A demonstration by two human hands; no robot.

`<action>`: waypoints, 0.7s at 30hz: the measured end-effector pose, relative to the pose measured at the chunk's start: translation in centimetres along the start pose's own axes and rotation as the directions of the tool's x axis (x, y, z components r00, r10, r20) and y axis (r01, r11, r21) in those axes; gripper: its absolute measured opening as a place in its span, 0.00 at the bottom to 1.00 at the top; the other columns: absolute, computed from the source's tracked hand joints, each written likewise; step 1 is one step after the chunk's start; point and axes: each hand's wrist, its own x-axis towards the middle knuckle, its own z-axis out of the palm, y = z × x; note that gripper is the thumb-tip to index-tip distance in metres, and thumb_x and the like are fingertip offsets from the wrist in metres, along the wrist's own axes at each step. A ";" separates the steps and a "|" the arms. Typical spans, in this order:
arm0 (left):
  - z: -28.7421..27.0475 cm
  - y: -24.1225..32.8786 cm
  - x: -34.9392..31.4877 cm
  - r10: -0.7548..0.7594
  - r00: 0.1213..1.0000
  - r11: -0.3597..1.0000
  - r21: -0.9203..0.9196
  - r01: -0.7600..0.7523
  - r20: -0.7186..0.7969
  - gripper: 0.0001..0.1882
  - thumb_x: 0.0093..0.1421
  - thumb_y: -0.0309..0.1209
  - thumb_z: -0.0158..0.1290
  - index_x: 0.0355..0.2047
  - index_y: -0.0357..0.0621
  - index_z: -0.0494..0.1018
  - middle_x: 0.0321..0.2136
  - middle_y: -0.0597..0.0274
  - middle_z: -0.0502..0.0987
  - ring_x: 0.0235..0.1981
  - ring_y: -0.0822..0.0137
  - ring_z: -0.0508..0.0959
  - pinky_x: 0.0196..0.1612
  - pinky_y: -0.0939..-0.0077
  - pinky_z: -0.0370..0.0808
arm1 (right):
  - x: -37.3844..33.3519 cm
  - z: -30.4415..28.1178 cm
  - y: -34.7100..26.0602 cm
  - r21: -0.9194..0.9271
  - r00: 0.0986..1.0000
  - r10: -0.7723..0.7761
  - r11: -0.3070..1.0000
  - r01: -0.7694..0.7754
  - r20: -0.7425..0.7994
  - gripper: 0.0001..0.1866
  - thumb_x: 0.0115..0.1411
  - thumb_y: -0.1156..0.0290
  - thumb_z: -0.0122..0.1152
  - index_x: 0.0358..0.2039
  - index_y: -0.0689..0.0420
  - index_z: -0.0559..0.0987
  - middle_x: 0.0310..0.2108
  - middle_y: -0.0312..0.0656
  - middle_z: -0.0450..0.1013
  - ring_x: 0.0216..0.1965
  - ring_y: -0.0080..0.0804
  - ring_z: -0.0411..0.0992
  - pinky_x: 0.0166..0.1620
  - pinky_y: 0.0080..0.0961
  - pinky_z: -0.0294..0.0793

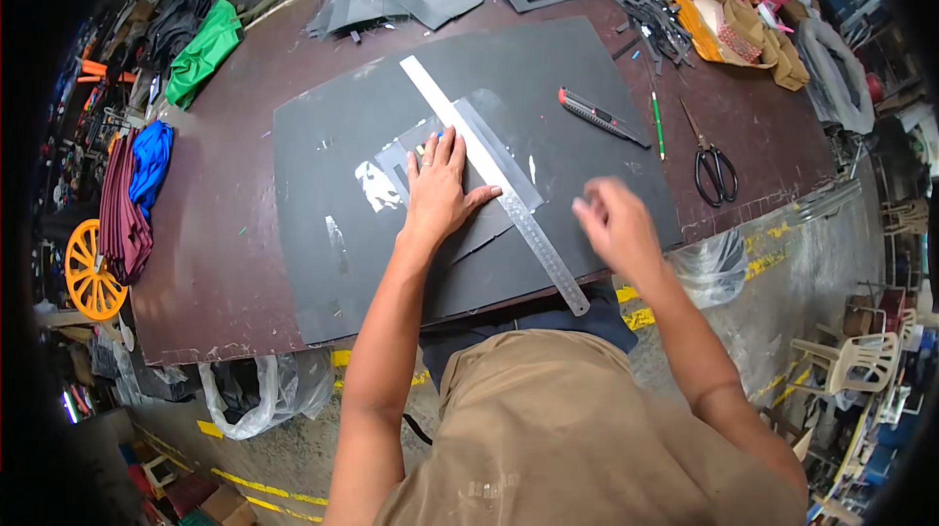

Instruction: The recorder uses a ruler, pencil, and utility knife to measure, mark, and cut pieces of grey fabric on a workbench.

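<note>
You are leaning over a dark brown table (225, 232) whose near edge is running just in front of your body, with a large black mat (323, 262) covering its middle and leaving bare strips at the left and right. On the mat a grey sheet piece (489, 159) is lying under a long steel ruler (499, 183) that is slanting from far left to near right, its near tip reaching past the mat's near edge. Your left hand (440, 188) is pressing flat, fingers spread, on the sheet against the ruler's left edge. Your right hand (611, 223) is hovering blurred just right of the ruler, loosely curled; I cannot tell whether it is holding anything. A utility knife (602, 117) and scissors (714, 169) are lying farther right.
</note>
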 end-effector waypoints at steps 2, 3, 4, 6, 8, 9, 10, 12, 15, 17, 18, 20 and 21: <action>0.9 0.4 1.2 0.001 1.000 1.000 0.005 -0.001 -0.014 0.61 0.57 0.68 0.64 0.76 0.32 0.59 0.79 0.48 0.56 0.80 0.43 0.54 0.77 0.31 0.49 | -4.4 0.2 -0.5 -0.049 0.998 -0.009 0.999 0.012 0.065 0.20 0.65 0.60 0.74 0.46 0.62 0.79 0.32 0.48 0.77 0.29 0.44 0.77 0.33 0.38 0.77; 1.4 0.2 1.6 0.012 0.999 1.000 -0.001 -0.012 -0.038 0.61 0.56 0.67 0.65 0.75 0.32 0.59 0.79 0.46 0.56 0.80 0.43 0.54 0.77 0.31 0.50 | -6.2 0.9 0.2 -0.047 0.995 -0.059 0.997 0.063 0.077 0.23 0.64 0.59 0.75 0.50 0.62 0.78 0.37 0.51 0.77 0.33 0.49 0.78 0.37 0.41 0.79; 1.7 0.5 2.0 0.009 0.999 1.000 0.001 -0.009 -0.038 0.61 0.57 0.66 0.65 0.75 0.32 0.59 0.78 0.45 0.56 0.79 0.42 0.55 0.77 0.31 0.50 | -7.5 1.0 0.4 -0.094 0.991 -0.088 0.991 0.098 0.101 0.26 0.64 0.58 0.75 0.52 0.62 0.77 0.40 0.52 0.77 0.36 0.51 0.79 0.38 0.43 0.79; 1.9 1.0 2.5 0.001 0.999 1.000 0.002 -0.001 -0.044 0.60 0.57 0.65 0.66 0.75 0.32 0.59 0.78 0.43 0.57 0.79 0.42 0.55 0.76 0.31 0.50 | -8.7 1.1 0.3 -0.125 0.982 -0.058 0.989 0.081 0.180 0.29 0.63 0.61 0.74 0.59 0.60 0.73 0.49 0.53 0.76 0.44 0.58 0.79 0.44 0.47 0.80; 2.5 1.8 2.9 0.021 0.998 1.000 -0.021 -0.023 -0.067 0.58 0.59 0.63 0.66 0.75 0.32 0.60 0.77 0.42 0.57 0.79 0.41 0.56 0.76 0.31 0.51 | -8.6 1.0 1.7 -0.053 0.988 -0.028 0.998 0.037 0.154 0.28 0.63 0.64 0.73 0.59 0.60 0.73 0.49 0.54 0.77 0.44 0.58 0.79 0.45 0.47 0.80; 2.7 1.9 2.8 0.027 0.995 0.999 -0.041 -0.031 -0.097 0.56 0.60 0.62 0.66 0.75 0.33 0.60 0.77 0.42 0.58 0.78 0.41 0.57 0.76 0.31 0.51 | -8.3 0.8 1.8 0.024 0.991 -0.010 1.000 0.007 0.137 0.28 0.62 0.66 0.72 0.60 0.59 0.74 0.49 0.54 0.77 0.45 0.57 0.79 0.45 0.47 0.81; 2.8 1.9 2.7 0.025 0.995 0.999 -0.039 -0.028 -0.095 0.56 0.60 0.62 0.66 0.75 0.33 0.60 0.77 0.42 0.58 0.78 0.41 0.57 0.76 0.31 0.51 | -7.9 -0.2 2.0 0.079 0.986 0.054 0.995 -0.067 0.155 0.26 0.61 0.71 0.69 0.59 0.58 0.75 0.51 0.54 0.79 0.47 0.57 0.80 0.48 0.45 0.81; 2.8 1.7 2.4 0.009 0.982 0.975 -0.216 -0.051 -0.190 0.51 0.64 0.60 0.64 0.74 0.33 0.63 0.77 0.41 0.58 0.77 0.40 0.58 0.76 0.31 0.52 | -6.4 -1.7 3.0 0.010 0.994 -0.105 0.994 0.105 -0.026 0.25 0.60 0.72 0.69 0.58 0.58 0.77 0.50 0.54 0.80 0.48 0.57 0.81 0.48 0.42 0.81; 1.3 0.7 1.2 0.042 0.988 0.999 -0.026 -0.046 -0.146 0.41 0.69 0.55 0.60 0.70 0.37 0.69 0.75 0.47 0.64 0.76 0.42 0.62 0.76 0.33 0.55 | -3.3 -4.1 4.8 -0.067 0.988 -0.105 0.993 0.098 -0.110 0.20 0.63 0.73 0.68 0.56 0.58 0.79 0.45 0.52 0.78 0.41 0.53 0.80 0.44 0.39 0.80; 0.6 -0.7 -0.5 0.020 0.993 1.000 -0.020 -0.023 -0.118 0.37 0.70 0.53 0.60 0.69 0.39 0.71 0.74 0.50 0.66 0.76 0.45 0.63 0.75 0.34 0.57 | -1.5 -4.6 6.2 -0.117 0.983 -0.096 0.990 0.078 -0.153 0.19 0.65 0.70 0.68 0.56 0.54 0.79 0.42 0.50 0.76 0.41 0.59 0.78 0.41 0.47 0.79; 0.1 -1.3 -1.5 0.005 0.995 1.000 -0.024 -0.008 -0.101 0.37 0.70 0.53 0.60 0.70 0.40 0.71 0.74 0.51 0.66 0.76 0.46 0.62 0.75 0.34 0.58 | -0.8 -4.5 6.8 -0.119 0.984 -0.068 0.992 0.048 -0.162 0.18 0.65 0.71 0.68 0.56 0.54 0.80 0.43 0.50 0.75 0.41 0.60 0.78 0.42 0.47 0.78; -0.3 -1.6 -3.3 -0.061 0.989 0.996 0.053 0.069 -0.136 0.36 0.69 0.50 0.61 0.69 0.39 0.72 0.72 0.49 0.68 0.72 0.44 0.68 0.70 0.44 0.66 | 0.4 -3.9 8.6 -0.130 0.969 -0.100 0.989 0.071 -0.226 0.18 0.65 0.71 0.68 0.55 0.55 0.80 0.44 0.50 0.74 0.43 0.59 0.78 0.44 0.48 0.78; -0.7 -1.6 -4.1 -0.122 0.982 0.989 0.064 0.132 -0.141 0.36 0.68 0.50 0.62 0.68 0.39 0.73 0.71 0.48 0.70 0.70 0.43 0.70 0.68 0.47 0.68 | 1.0 -3.4 9.3 -0.131 0.966 -0.075 0.990 0.044 -0.246 0.18 0.65 0.72 0.68 0.55 0.55 0.81 0.44 0.51 0.75 0.47 0.57 0.77 0.49 0.48 0.77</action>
